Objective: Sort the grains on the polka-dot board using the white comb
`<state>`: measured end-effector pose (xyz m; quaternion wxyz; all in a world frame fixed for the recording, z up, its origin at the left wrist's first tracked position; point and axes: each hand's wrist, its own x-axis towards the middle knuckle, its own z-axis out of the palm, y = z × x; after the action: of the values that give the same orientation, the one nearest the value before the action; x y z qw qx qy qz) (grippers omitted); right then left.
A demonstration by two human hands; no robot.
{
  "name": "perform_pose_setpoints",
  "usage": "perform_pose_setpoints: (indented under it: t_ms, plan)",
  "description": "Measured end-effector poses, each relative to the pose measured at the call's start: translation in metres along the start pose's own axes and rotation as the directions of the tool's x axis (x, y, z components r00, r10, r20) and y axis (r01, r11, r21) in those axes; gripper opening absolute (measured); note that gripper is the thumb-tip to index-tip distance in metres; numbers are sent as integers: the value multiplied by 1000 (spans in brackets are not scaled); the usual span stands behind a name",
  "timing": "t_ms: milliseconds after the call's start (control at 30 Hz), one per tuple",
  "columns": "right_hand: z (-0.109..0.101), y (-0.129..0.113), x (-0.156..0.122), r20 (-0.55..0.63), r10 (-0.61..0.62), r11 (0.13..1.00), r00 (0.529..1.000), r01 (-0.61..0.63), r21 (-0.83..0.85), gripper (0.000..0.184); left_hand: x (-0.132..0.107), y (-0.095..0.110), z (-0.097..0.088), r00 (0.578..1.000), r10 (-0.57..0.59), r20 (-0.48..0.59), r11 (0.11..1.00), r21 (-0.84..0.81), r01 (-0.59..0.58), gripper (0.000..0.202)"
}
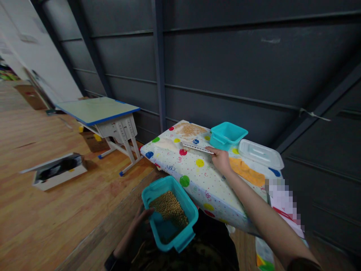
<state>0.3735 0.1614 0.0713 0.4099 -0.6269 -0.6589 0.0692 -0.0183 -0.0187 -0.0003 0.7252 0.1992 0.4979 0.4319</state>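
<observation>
My left hand (142,220) grips the side of a teal plastic container (191,210), which is tilted at the table's near side. Soybeans (170,205) lie in it, and part of its bottom shows. Over the table, my right hand (221,161) is closed on one end of a thin, flat, pale strip with small holes (197,147); its exact kind is unclear. The strip's far end is beside a whitish patch of fine grains or powder (166,144). Beyond that, a spread of loose beans (190,130) covers the table's far corner.
On the polka-dot tablecloth (194,173) stand a second teal container (225,141), a clear lid (261,153) and an orange cloth (246,171). A dark panelled wall (225,67) rises behind. Leftward are a desk (104,109) and an opened white box (60,173) on the floor.
</observation>
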Motion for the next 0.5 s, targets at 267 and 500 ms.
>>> perform_pose_setpoints:
  t_ms: [267, 500]
  plan:
    - [0, -8, -8, 117, -113, 992, 987, 118, -39, 64, -5, 6, 5, 1000, -30, -3, 999, -18, 30, 127]
    - [-13, 1, -8, -34, 22, 997, 999, -25, -68, 57, -13, 6, 12, 999, 19, -44, 999, 31, -17, 107]
